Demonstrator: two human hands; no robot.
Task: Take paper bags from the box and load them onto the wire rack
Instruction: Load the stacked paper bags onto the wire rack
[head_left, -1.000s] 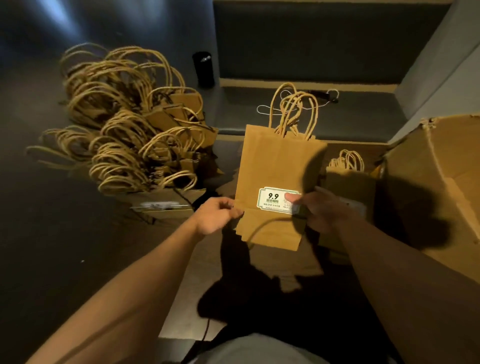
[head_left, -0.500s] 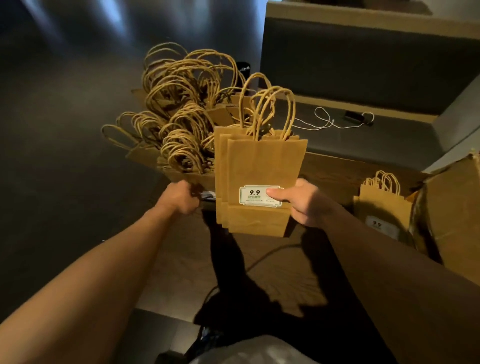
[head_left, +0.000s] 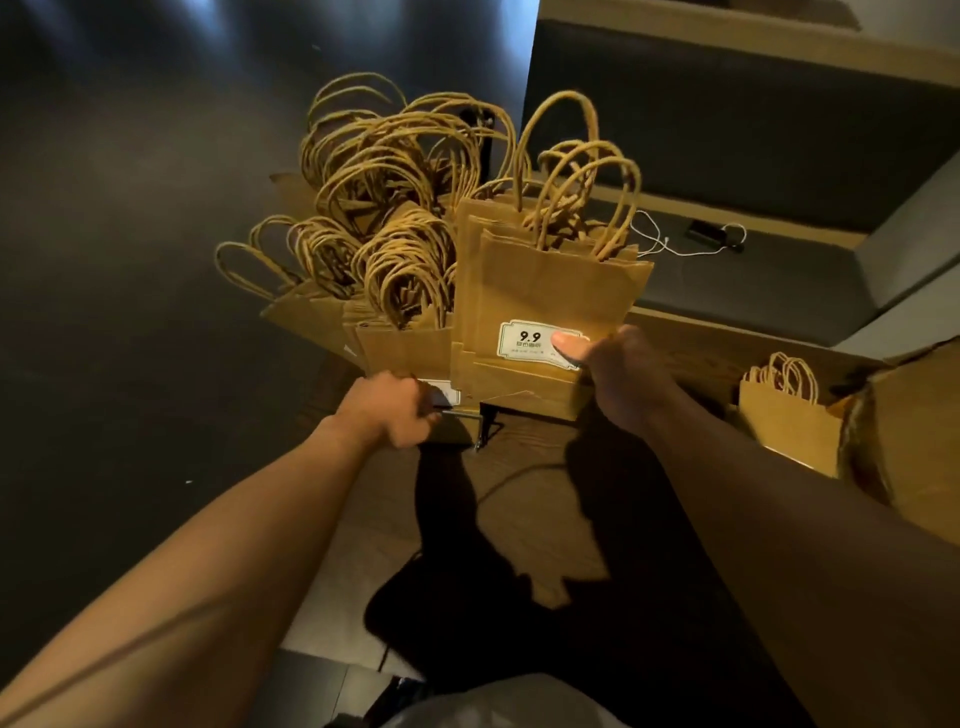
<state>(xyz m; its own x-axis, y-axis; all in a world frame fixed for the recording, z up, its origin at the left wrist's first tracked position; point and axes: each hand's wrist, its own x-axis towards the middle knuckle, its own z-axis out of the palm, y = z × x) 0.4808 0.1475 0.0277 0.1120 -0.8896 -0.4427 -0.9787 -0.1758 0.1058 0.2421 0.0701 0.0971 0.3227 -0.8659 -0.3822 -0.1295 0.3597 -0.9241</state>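
Observation:
My right hand (head_left: 610, 374) grips a small stack of brown paper bags (head_left: 545, 296) with twisted rope handles and a white "9.9" label, thumb pressed on the label. The stack stands upright against the right side of the loaded bags (head_left: 395, 270), which fill the wire rack (head_left: 480, 421); only a bit of its metal frame shows below. My left hand (head_left: 389, 410) is closed on the front lower edge of the loaded bags at the rack. The cardboard box (head_left: 914, 431) stands at the far right, with more bags (head_left: 787, 415) beside it.
A wooden table top (head_left: 519, 519) lies under the rack and box, with a thin cable across it. Behind is a dark bench seat (head_left: 753, 280) with a white cable and a small dark device (head_left: 704, 231). Dark floor lies to the left.
My right hand has carried the stack of bags left and forward from the box area up against the loaded bags. My left hand moved to the rack's front and closed there.

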